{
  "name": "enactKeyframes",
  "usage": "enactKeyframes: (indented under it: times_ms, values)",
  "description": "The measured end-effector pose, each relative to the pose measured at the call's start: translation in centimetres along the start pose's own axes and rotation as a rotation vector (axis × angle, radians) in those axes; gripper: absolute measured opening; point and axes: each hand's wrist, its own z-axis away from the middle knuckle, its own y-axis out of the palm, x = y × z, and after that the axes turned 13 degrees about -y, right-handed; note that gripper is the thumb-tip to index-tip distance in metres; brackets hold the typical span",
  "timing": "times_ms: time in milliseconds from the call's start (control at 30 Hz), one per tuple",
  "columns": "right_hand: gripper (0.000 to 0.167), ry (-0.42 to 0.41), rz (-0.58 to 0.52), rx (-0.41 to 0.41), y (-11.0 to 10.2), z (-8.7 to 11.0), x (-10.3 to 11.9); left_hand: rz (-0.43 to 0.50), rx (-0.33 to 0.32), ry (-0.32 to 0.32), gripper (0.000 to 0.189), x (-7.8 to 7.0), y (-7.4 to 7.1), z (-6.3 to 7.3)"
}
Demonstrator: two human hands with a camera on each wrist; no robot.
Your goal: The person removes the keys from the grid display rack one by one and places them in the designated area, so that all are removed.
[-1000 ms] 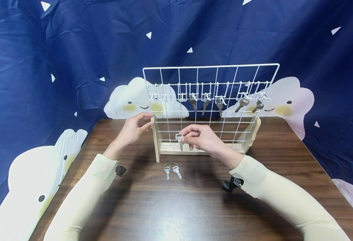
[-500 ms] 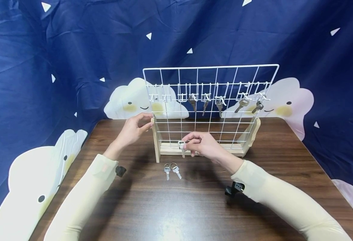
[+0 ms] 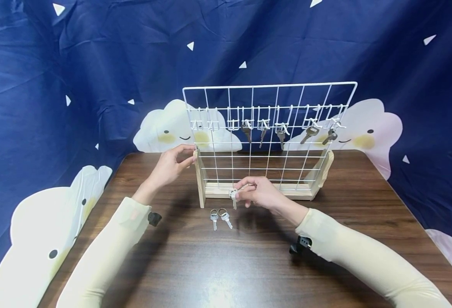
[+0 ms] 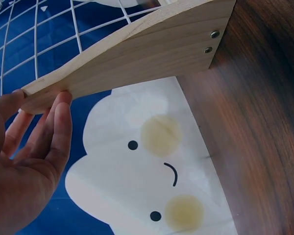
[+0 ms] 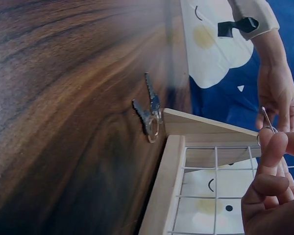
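My right hand (image 3: 262,194) pinches a silver key (image 3: 234,200) on a ring between thumb and fingertips, low in front of a white wire grid rack (image 3: 270,85). The key hangs blade down in the head view. My left hand (image 3: 170,166) grips the top of the rack's left wooden side panel (image 3: 200,184); in the left wrist view its thumb and fingers (image 4: 63,115) lie on either side of the wood. Two more ringed keys, one to the left (image 3: 214,218) and one to the right (image 3: 225,218), lie together on the table before the rack.
Several keys, such as a dark one (image 3: 246,130), hang from hooks across the middle and right of the rack. A few hooks at its left (image 3: 213,125) carry none. The brown wooden table (image 3: 218,265) meets a blue curtain (image 3: 133,55) behind.
My right hand has moved down and slightly right with the key, from the grid's lower part to near the rack's wooden base. My left hand stays on the side panel.
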Motion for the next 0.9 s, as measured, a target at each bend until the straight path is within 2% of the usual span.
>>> enactKeyframes:
  times_ms: [900]
  values:
    - [0.026,0.115,0.100,0.044,0.5,0.1,-5.1,0.001,0.002,-0.003,0.034,0.0,0.0,0.0]
